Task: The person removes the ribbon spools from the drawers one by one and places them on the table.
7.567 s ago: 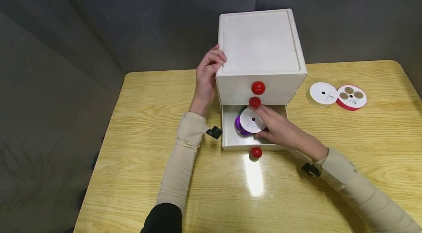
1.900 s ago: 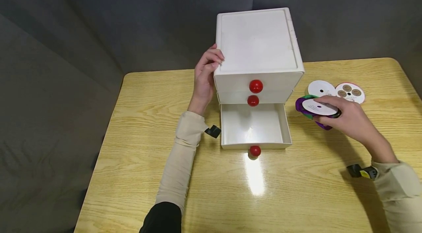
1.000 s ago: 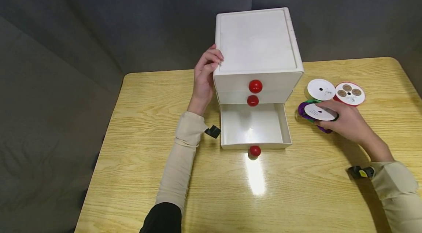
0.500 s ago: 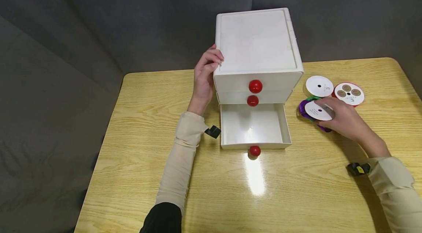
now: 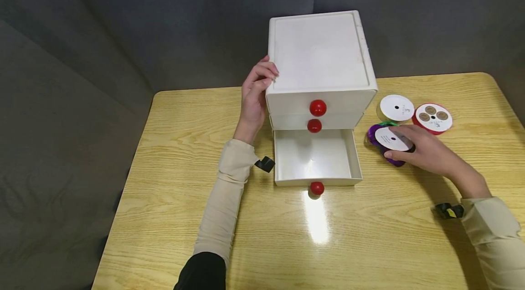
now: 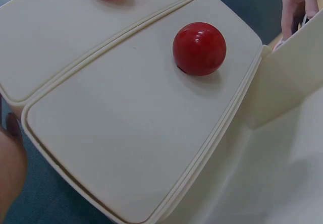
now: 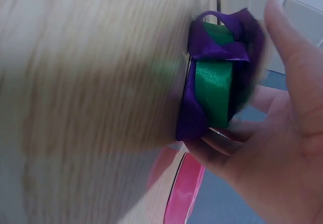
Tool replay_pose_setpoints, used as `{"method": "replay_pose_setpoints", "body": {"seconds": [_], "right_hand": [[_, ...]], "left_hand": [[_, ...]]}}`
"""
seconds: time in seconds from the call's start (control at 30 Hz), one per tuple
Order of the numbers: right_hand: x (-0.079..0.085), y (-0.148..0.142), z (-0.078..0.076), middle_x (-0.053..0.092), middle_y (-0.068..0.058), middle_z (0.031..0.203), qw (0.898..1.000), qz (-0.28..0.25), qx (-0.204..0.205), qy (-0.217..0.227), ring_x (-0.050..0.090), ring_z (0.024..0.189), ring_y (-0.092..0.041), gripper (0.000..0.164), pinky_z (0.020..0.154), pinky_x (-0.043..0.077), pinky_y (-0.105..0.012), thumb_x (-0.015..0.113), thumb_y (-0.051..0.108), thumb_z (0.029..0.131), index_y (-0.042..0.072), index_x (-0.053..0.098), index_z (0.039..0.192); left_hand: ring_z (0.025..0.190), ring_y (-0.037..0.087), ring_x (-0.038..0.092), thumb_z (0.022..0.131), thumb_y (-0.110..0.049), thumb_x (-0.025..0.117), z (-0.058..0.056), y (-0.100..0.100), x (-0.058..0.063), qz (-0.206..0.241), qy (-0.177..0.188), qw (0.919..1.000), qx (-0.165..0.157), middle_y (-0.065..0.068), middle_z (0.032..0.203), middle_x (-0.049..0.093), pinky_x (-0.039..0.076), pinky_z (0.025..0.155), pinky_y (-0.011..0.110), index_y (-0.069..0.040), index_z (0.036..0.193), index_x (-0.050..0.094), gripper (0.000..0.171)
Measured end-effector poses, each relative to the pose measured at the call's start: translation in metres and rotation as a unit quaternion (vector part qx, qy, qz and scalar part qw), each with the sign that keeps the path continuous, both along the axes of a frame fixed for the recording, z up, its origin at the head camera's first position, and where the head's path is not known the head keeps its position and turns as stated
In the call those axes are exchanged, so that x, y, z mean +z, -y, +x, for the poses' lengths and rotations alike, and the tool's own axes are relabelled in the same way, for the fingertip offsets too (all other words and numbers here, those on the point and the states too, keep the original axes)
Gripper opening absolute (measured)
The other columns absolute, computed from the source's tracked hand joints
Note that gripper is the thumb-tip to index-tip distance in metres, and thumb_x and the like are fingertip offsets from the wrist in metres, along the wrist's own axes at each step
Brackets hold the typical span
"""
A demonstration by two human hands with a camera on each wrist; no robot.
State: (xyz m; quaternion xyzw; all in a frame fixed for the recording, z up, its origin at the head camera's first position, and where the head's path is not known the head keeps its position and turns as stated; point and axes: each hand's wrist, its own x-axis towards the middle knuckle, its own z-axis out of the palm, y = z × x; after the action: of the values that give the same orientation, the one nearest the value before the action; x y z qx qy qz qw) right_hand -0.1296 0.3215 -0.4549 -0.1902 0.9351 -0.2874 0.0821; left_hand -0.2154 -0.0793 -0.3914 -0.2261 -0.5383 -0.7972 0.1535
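Note:
A white drawer cabinet (image 5: 320, 53) with red knobs stands at the back of the table. My left hand (image 5: 255, 91) holds its left upper edge, fingertips bent over the rim. The bottom drawer (image 5: 313, 155) is pulled out and bare inside. To the right, a small pile of ribbon spools lies on the table: a white-faced spool (image 5: 391, 138) on top, green ribbon (image 7: 214, 90) and loose purple ribbon (image 7: 191, 108) below. My right hand (image 5: 430, 151) is around the pile's right side, fingers at the spools, thumb lifted apart from them in the right wrist view.
Behind the pile lie a white-faced spool of pale ribbon (image 5: 395, 107) and a red ribbon spool (image 5: 433, 117), side by side. The open drawer's red knob (image 5: 317, 188) juts toward the front. A dark curtain (image 5: 197, 21) hangs behind the wooden table (image 5: 184, 162).
My right hand has carried the spools out of the drawer to the table at right, beside the other two. Its thumb has just come away from them. My left hand stays on the cabinet.

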Motion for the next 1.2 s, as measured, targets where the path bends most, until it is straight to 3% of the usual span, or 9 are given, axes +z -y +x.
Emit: {"method": "replay_pose_setpoints", "body": {"seconds": [0.13, 0.4, 0.57, 0.77, 0.97, 1.07, 1.2], "right_hand": [[0.0, 0.001, 0.002, 0.048, -0.041, 0.137, 1.0, 0.002, -0.001, -0.002, 0.048, 0.125, -0.055, 0.07, 0.098, 0.041, -0.067, 0.083, 0.022, 0.087, -0.011, 0.051, 0.139], [-0.001, 0.003, 0.003, 0.048, -0.04, 0.135, 1.0, 0.006, -0.012, -0.019, 0.047, 0.122, -0.052, 0.073, 0.095, 0.041, -0.067, 0.084, 0.02, 0.086, -0.01, 0.048, 0.142], [-0.001, 0.002, 0.004, 0.051, -0.038, 0.131, 0.998, 0.016, 0.003, -0.056, 0.05, 0.116, -0.051, 0.073, 0.089, 0.045, -0.064, 0.088, 0.019, 0.08, -0.006, 0.053, 0.139], [0.003, 0.007, 0.008, 0.042, -0.044, 0.138, 0.998, 0.028, -0.018, -0.057, 0.043, 0.123, -0.059, 0.075, 0.093, 0.042, -0.074, 0.089, 0.023, 0.081, -0.005, 0.052, 0.139], [0.018, 0.023, 0.02, 0.048, -0.039, 0.13, 0.986, 0.006, -0.058, -0.157, 0.045, 0.119, -0.058, 0.06, 0.094, 0.041, -0.072, 0.083, 0.014, 0.085, -0.01, 0.054, 0.132], [0.031, 0.039, 0.029, 0.058, -0.031, 0.124, 0.976, -0.032, -0.052, -0.21, 0.052, 0.116, -0.048, 0.05, 0.092, 0.045, -0.062, 0.081, 0.009, 0.084, -0.006, 0.06, 0.127], [0.043, 0.06, 0.042, 0.068, -0.019, 0.115, 0.965, -0.069, -0.026, -0.251, 0.061, 0.106, -0.034, 0.042, 0.094, 0.045, -0.022, 0.083, 0.005, 0.081, 0.001, 0.067, 0.12]], "left_hand": [[0.131, 0.017, 0.045, 0.083, -0.011, 0.047, 0.0, 0.0, 0.001, 0.001, -0.002, 1.0, 0.001, -0.005, 0.098, 0.063, 0.026, 0.123, 0.036, -0.022, 0.083, 0.064, 0.02], [0.132, 0.016, 0.045, 0.084, -0.012, 0.048, 0.002, 0.0, 0.001, -0.001, 0.007, 1.0, 0.002, -0.005, 0.099, 0.063, 0.027, 0.122, 0.035, -0.022, 0.083, 0.064, 0.019], [0.132, 0.017, 0.045, 0.084, -0.011, 0.047, 0.001, 0.001, 0.001, -0.001, 0.002, 1.0, 0.004, -0.004, 0.099, 0.063, 0.026, 0.123, 0.036, -0.021, 0.083, 0.064, 0.02], [0.133, 0.016, 0.045, 0.085, -0.011, 0.047, 0.001, 0.001, 0.001, -0.004, 0.004, 1.0, 0.003, -0.005, 0.1, 0.063, 0.026, 0.123, 0.035, -0.021, 0.084, 0.064, 0.02], [0.132, 0.016, 0.045, 0.085, -0.011, 0.047, 0.001, 0.0, 0.001, -0.003, 0.004, 1.0, 0.002, -0.004, 0.1, 0.063, 0.026, 0.123, 0.035, -0.021, 0.084, 0.064, 0.02], [0.132, 0.016, 0.045, 0.085, -0.011, 0.047, 0.001, 0.0, 0.001, -0.002, 0.001, 1.0, 0.002, -0.005, 0.1, 0.063, 0.026, 0.123, 0.035, -0.022, 0.083, 0.064, 0.02], [0.132, 0.017, 0.045, 0.085, -0.011, 0.047, 0.001, 0.0, 0.0, 0.0, 0.0, 1.0, 0.001, -0.005, 0.1, 0.063, 0.026, 0.123, 0.035, -0.022, 0.083, 0.065, 0.021]]}}
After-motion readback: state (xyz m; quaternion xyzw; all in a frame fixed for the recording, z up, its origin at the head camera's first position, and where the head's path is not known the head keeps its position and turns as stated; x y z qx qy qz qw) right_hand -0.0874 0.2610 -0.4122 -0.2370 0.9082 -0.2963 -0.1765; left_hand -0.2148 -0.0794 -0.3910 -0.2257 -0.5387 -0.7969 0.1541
